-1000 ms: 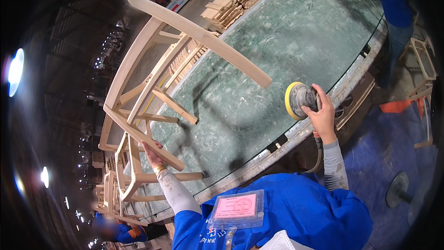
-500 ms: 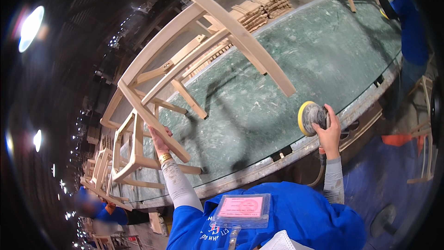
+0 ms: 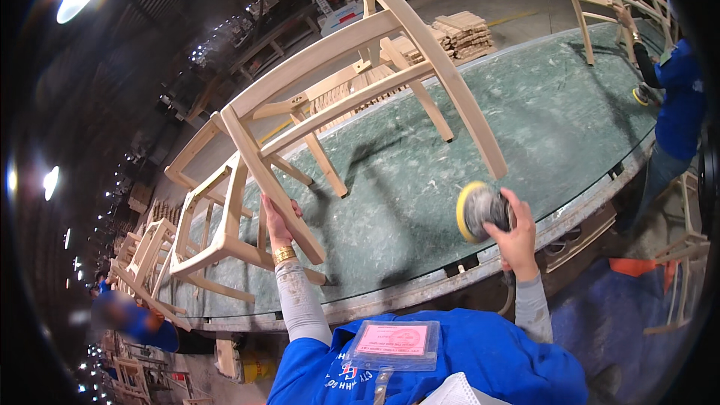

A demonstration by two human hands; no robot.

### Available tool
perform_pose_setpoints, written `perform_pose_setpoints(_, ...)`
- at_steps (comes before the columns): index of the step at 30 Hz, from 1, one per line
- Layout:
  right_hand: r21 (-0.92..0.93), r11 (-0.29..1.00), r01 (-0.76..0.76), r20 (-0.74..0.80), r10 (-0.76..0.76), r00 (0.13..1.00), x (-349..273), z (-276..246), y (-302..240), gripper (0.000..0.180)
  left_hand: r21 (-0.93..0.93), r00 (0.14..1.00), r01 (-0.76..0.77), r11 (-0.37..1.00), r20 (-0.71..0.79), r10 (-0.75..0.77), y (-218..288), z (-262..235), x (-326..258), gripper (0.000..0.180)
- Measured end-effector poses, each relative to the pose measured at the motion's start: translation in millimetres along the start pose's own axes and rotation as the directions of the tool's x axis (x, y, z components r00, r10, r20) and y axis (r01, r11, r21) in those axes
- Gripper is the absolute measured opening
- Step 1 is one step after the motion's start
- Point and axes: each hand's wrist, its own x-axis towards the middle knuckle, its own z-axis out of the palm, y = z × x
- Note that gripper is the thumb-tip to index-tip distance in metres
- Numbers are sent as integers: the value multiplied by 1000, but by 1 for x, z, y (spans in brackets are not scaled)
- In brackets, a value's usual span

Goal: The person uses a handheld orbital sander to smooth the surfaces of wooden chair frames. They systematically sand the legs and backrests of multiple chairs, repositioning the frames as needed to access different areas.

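A bare wooden chair frame [image 3: 311,56] stands tilted on the green work table [image 3: 405,210]. My left hand [image 3: 279,223] is wrapped round one of its long legs, near the leg's lower end. In my right hand [image 3: 517,238] is a round orbital sander [image 3: 480,212] with a yellow-edged pad, its hose trailing down below the wrist. The pad faces left, toward the chair, and sits just below the end of the frame's other long leg, apart from the wood. My fingers curl over the sander's dark body.
More chair frames [image 3: 217,244] crowd the table at the left. Wood slats [image 3: 459,34] lie stacked beyond the far edge. At the far right a co-worker in blue [image 3: 679,105] handles another chair frame [image 3: 611,0]. A second person [image 3: 135,322] is at the lower left.
The sander in my right hand has moved left and a little nearer to me, below the leg end. My left hand keeps its hold on the chair leg. The whole view has shifted slightly.
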Motion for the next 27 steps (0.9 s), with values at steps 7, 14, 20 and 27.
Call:
perform_pose_setpoints(7, -224, 874, 431, -223, -476, 850, 171, 24, -91, 64, -14, 995, -20, 1000, -98, 19, -9, 9, -16, 61)
perform_pose_setpoints(14, -397, 782, 480, -266, -599, 755, 285, 48, -160, 64, 77, 982, -135, 988, -126, 144, -22, 12, -34, 64)
perform_pose_setpoints(20, -457, 815, 357, -189, -481, 856, 262, 48, -139, 65, 55, 980, -134, 989, -138, 140, -31, -5, -42, 61)
perform_pose_setpoints(27, -426, 768, 479, -241, -607, 758, 277, 43, -151, 68, 57, 986, -142, 988, -85, 147, -29, 7, -38, 59)
